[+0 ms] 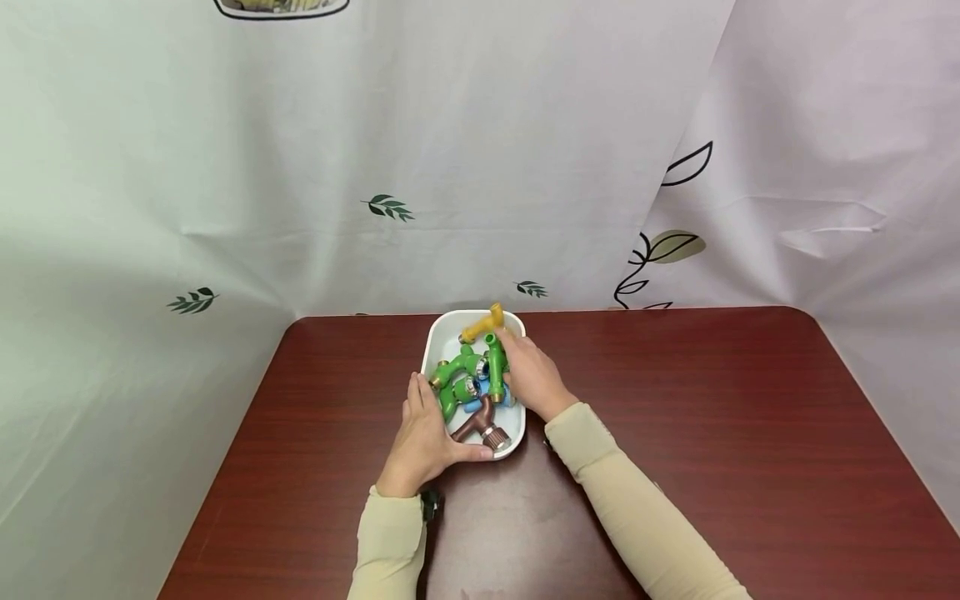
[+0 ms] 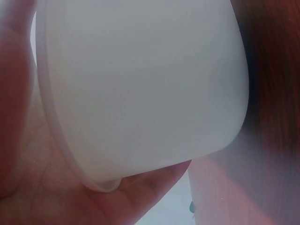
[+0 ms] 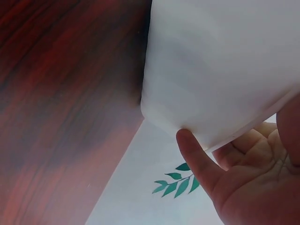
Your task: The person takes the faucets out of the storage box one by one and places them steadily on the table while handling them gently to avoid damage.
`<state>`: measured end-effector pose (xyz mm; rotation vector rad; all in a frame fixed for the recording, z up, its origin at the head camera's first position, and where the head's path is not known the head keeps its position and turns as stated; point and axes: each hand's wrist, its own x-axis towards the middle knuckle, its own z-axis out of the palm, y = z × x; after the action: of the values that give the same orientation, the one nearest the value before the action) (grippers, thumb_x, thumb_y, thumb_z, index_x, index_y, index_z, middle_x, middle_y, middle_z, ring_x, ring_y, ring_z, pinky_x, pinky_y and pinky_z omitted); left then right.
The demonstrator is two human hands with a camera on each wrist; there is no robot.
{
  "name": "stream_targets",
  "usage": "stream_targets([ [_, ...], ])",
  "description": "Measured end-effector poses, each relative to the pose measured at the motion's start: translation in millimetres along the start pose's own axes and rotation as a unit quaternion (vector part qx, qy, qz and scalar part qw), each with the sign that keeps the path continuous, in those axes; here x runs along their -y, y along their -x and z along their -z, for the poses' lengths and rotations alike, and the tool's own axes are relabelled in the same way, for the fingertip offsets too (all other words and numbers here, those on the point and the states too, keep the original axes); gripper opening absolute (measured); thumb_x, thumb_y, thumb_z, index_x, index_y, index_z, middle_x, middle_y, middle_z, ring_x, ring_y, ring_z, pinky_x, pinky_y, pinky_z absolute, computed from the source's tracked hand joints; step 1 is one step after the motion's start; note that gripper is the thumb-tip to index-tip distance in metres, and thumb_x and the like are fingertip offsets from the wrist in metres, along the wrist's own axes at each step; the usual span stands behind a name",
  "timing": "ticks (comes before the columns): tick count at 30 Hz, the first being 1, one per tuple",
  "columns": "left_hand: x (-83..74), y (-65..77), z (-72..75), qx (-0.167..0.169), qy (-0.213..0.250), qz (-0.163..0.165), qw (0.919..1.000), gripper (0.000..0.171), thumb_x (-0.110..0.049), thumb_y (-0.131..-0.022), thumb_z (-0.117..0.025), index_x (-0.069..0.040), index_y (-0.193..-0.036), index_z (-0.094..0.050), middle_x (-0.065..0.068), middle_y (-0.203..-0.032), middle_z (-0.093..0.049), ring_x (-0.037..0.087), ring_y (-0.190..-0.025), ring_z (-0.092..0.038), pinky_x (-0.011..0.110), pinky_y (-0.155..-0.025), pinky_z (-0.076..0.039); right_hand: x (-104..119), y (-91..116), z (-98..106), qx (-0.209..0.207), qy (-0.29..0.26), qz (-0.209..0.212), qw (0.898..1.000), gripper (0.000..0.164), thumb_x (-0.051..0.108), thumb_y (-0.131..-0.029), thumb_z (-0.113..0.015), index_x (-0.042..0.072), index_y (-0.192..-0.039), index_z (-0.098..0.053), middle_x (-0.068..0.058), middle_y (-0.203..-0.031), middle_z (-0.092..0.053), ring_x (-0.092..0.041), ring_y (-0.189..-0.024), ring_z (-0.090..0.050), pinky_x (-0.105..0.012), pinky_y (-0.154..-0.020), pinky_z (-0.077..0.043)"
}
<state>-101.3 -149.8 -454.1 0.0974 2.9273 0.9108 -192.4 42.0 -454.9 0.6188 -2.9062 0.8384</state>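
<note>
A white plastic tub (image 1: 432, 350) holds several water taps. Around its near-left corner my left hand (image 1: 422, 437) is spread, thumb along the near rim and fingers on the left side. My right hand (image 1: 536, 375) reaches over the right rim and grips a green tap (image 1: 497, 367), with its fingertips partly hidden behind it. One finger (image 3: 197, 157) touches the tub's outer wall in the right wrist view. Two more green taps (image 1: 457, 367) lie to the left, above a partly covered blue tap (image 1: 506, 396). A brown tap (image 1: 480, 423) lies at the near end, a yellow tap (image 1: 483, 323) at the far end.
The tub stands at the back of a dark red wooden table (image 1: 675, 417). A white curtain (image 1: 480, 167) printed with leaves hangs right behind the table's far edge and along both sides.
</note>
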Motion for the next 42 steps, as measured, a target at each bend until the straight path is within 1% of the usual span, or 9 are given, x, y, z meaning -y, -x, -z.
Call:
stream_targets([
  [5,-0.7,0.5,0.3,-0.001,0.0,-0.001,1.0,0.154,-0.058,-0.053,-0.095,0.018,-0.152,-0.004,0.037,-0.16,-0.002,0.053,-0.146,-0.013,0.06,-0.114,-0.026,1.4,-0.8,2.2,0.018,0.016,-0.012,1.0,0.068,0.003,-0.087,-0.077,0.001,-0.147,-0.047,-0.018,-0.138,-0.059,-0.033,-0.124,-0.055,-0.048,-0.099,-0.049],
  [12,-2.2,0.8,0.5,0.003,0.001,0.007,1.0,0.155,-0.057,-0.054,-0.095,0.017,-0.153,-0.002,0.036,-0.161,0.0,0.055,-0.145,-0.014,0.058,-0.114,-0.027,1.0,-0.1,2.9,0.02,0.043,-0.005,0.999,0.063,0.007,-0.089,-0.077,0.002,-0.146,-0.05,-0.018,-0.133,-0.062,-0.034,-0.118,-0.061,-0.048,-0.097,-0.05],
  [17,-2.0,0.6,0.3,0.005,0.004,0.006,1.0,0.155,-0.056,-0.054,-0.095,0.017,-0.152,-0.002,0.036,-0.16,0.0,0.055,-0.146,-0.013,0.058,-0.115,-0.026,1.5,1.3,3.2,0.013,0.038,-0.002,0.999,0.058,0.006,-0.092,-0.072,-0.001,-0.145,-0.049,-0.02,-0.129,-0.064,-0.034,-0.113,-0.064,-0.049,-0.093,-0.051],
  [21,-1.7,0.7,0.4,0.004,0.004,0.007,1.0,0.154,-0.056,-0.054,-0.095,0.017,-0.152,-0.002,0.036,-0.16,0.0,0.055,-0.146,-0.013,0.058,-0.115,-0.026,1.4,1.8,3.0,0.013,0.026,-0.006,1.0,0.058,0.005,-0.093,-0.071,-0.001,-0.146,-0.048,-0.021,-0.129,-0.064,-0.035,-0.114,-0.063,-0.049,-0.094,-0.051],
  [26,-1.6,0.3,0.9,0.006,0.005,0.009,0.9999,0.154,-0.057,-0.055,-0.095,0.017,-0.153,-0.002,0.036,-0.161,0.0,0.055,-0.145,-0.014,0.058,-0.114,-0.028,1.4,1.8,3.5,-0.001,0.011,-0.009,1.0,0.063,0.004,-0.091,-0.073,-0.002,-0.147,-0.046,-0.021,-0.129,-0.063,-0.035,-0.115,-0.062,-0.048,-0.096,-0.05],
  [30,-2.2,0.5,1.6,0.006,0.005,0.013,0.9999,0.154,-0.057,-0.054,-0.095,0.017,-0.153,-0.002,0.035,-0.161,0.0,0.056,-0.144,-0.016,0.057,-0.114,-0.029,0.6,1.2,6.4,-0.017,0.005,-0.001,1.0,0.063,0.004,-0.089,-0.075,-0.002,-0.146,-0.047,-0.021,-0.125,-0.066,-0.035,-0.112,-0.063,-0.048,-0.097,-0.049],
  [35,-2.0,0.8,1.2,0.001,0.002,0.009,1.0,0.154,-0.058,-0.054,-0.095,0.017,-0.153,-0.003,0.036,-0.16,-0.002,0.057,-0.143,-0.017,0.057,-0.113,-0.03,-0.2,1.5,11.2,-0.044,0.005,0.013,0.999,0.061,0.004,-0.086,-0.077,-0.004,-0.141,-0.051,-0.018,-0.114,-0.07,-0.034,-0.11,-0.065,-0.048,-0.107,-0.041],
  [38,-2.1,0.3,1.2,0.002,0.0,0.007,1.0,0.155,-0.058,-0.054,-0.095,0.017,-0.153,-0.003,0.036,-0.16,-0.002,0.056,-0.144,-0.017,0.057,-0.113,-0.029,0.3,2.5,14.9,-0.052,-0.002,0.016,0.999,0.063,0.003,-0.085,-0.078,-0.006,-0.141,-0.05,-0.019,-0.115,-0.07,-0.036,-0.114,-0.063,-0.05,-0.111,-0.036],
  [42,-2.2,0.4,1.1,0.003,-0.002,0.008,1.0,0.155,-0.058,-0.054,-0.095,0.017,-0.152,-0.003,0.036,-0.16,-0.001,0.057,-0.144,-0.017,0.057,-0.113,-0.029,0.8,3.9,19.1,-0.061,-0.031,0.014,0.998,0.064,0.003,-0.087,-0.076,-0.005,-0.144,-0.048,-0.018,-0.119,-0.068,-0.034,-0.113,-0.062,-0.05,-0.107,-0.041],
])
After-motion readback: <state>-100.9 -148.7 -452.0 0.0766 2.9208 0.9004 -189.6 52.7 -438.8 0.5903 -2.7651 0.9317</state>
